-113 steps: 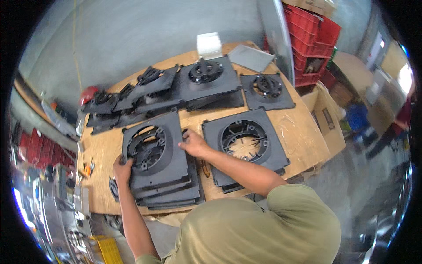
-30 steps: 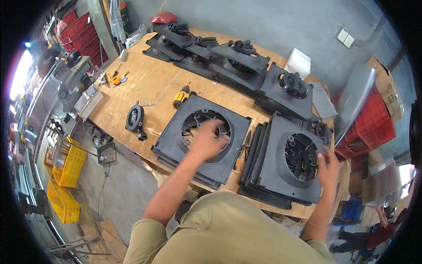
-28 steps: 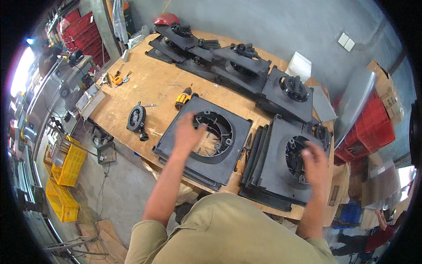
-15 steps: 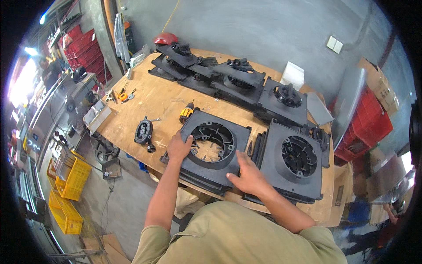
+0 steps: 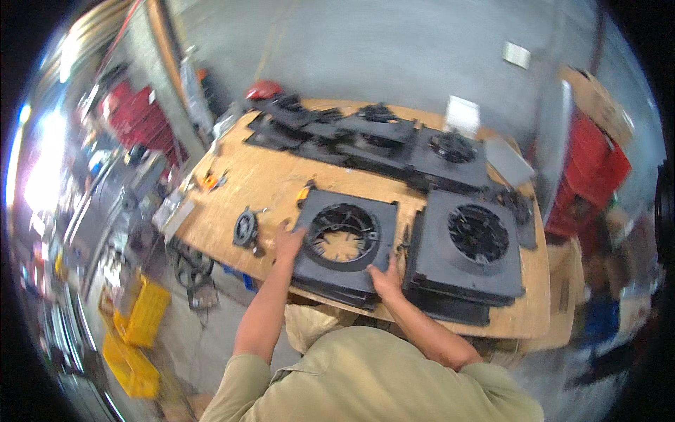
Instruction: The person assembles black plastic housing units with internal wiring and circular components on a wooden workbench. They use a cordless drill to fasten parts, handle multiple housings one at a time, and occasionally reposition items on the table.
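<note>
A stack of square black plastic housings (image 5: pixel 327 266), each with a large round opening, lies on the wooden table right in front of me. My left hand (image 5: pixel 287 243) grips the left side of the top housing, thumb toward the opening. On the opposite side, my right hand (image 5: pixel 387 281) holds the near right edge, its thumb on the upper face and its fingers along the side. Through the round opening, bare wood shows past several inward ribs. Just beyond the far left corner lies a yellow-and-black power drill (image 5: pixel 305 193), partly hidden by the stack.
A second stack of black housings (image 5: pixel 464 271) stands close on the right. More housings with fitted parts (image 5: pixel 450 165) line the table's back. A small round black part (image 5: pixel 245 226) lies left of my left hand. Yellow crates (image 5: pixel 144 309) stand on the floor at left.
My right hand has closed in from beside the stack onto its right edge. My left hand stays at the left side. The whole view has shifted and blurred.
</note>
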`<action>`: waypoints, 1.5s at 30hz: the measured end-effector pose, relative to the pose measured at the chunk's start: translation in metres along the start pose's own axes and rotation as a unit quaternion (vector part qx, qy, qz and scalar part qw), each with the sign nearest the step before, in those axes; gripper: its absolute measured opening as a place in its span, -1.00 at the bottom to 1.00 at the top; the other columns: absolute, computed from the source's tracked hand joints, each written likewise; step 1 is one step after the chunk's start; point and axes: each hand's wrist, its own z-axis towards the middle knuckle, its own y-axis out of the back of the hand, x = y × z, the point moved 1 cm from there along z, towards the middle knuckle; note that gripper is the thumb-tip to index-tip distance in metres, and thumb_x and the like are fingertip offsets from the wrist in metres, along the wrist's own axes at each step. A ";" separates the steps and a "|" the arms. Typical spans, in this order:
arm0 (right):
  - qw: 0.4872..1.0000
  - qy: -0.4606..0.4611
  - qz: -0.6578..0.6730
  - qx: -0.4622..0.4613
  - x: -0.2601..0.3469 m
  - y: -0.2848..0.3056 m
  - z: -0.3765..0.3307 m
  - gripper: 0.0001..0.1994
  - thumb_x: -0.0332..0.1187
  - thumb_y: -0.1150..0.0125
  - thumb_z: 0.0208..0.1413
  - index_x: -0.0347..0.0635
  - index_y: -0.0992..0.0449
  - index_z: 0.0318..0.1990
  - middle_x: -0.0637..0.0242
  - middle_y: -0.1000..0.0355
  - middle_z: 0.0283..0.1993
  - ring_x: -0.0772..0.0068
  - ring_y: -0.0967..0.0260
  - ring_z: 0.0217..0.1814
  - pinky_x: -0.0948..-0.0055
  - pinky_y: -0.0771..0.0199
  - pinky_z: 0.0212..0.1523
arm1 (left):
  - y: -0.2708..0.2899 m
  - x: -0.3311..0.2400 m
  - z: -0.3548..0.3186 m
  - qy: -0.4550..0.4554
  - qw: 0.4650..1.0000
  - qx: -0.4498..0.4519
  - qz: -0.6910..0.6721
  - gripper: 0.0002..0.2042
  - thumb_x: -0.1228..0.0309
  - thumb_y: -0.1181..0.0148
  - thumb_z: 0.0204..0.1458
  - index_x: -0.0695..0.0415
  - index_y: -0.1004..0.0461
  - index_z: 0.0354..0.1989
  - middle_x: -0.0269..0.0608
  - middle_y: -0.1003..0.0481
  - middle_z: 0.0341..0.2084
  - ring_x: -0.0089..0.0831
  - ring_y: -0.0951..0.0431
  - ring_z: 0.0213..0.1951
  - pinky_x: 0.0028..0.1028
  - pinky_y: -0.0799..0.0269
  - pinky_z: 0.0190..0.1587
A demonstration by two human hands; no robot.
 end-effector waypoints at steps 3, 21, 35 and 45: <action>0.999 0.039 0.029 -0.009 0.030 0.001 -0.021 -0.18 -0.26 -0.33 0.00 -0.40 -0.05 0.36 -0.16 -0.16 0.34 -0.01 -0.13 0.40 0.21 -0.13 0.37 | 0.019 -0.001 0.014 -0.008 0.993 0.021 -0.115 -0.36 0.22 -0.39 -0.15 0.29 -0.43 0.13 0.15 -0.50 0.00 -0.13 -0.51 0.03 -0.28 -0.38 0.11; 0.980 0.097 -0.092 -0.148 0.151 0.329 -0.039 -0.67 -0.22 -0.33 0.02 -0.20 -0.57 -0.10 0.07 -0.53 -0.08 0.25 -0.41 0.05 0.36 -0.34 0.09 | -0.016 -0.267 -0.137 -0.036 0.784 0.365 -0.501 -0.81 0.34 -0.23 0.04 0.14 -0.49 -0.22 -0.33 -0.45 -0.29 -0.46 -0.36 -0.17 -0.42 -0.21 0.00; 0.922 0.007 -0.322 -0.215 0.116 0.353 -0.058 -0.52 -0.18 -0.34 0.03 -0.25 -0.49 0.07 -0.02 -0.47 0.09 -0.03 -0.39 0.18 0.20 -0.34 0.19 | -0.050 -0.249 -0.158 -0.181 0.798 0.537 -0.206 -0.45 0.20 -0.28 0.03 0.20 -0.35 0.16 0.05 -0.42 0.09 -0.18 -0.36 0.18 -0.27 -0.22 0.22; 0.944 0.233 -0.073 0.223 0.109 0.131 -0.100 -0.61 -0.20 -0.35 0.05 -0.13 -0.56 0.01 0.18 -0.54 -0.07 0.24 -0.51 -0.03 0.30 -0.48 0.02 | 0.024 -0.018 -0.003 -0.159 0.964 0.144 0.157 -0.30 0.10 -0.33 -0.05 0.37 -0.31 0.17 0.22 -0.41 0.08 0.04 -0.40 0.17 -0.20 -0.29 0.23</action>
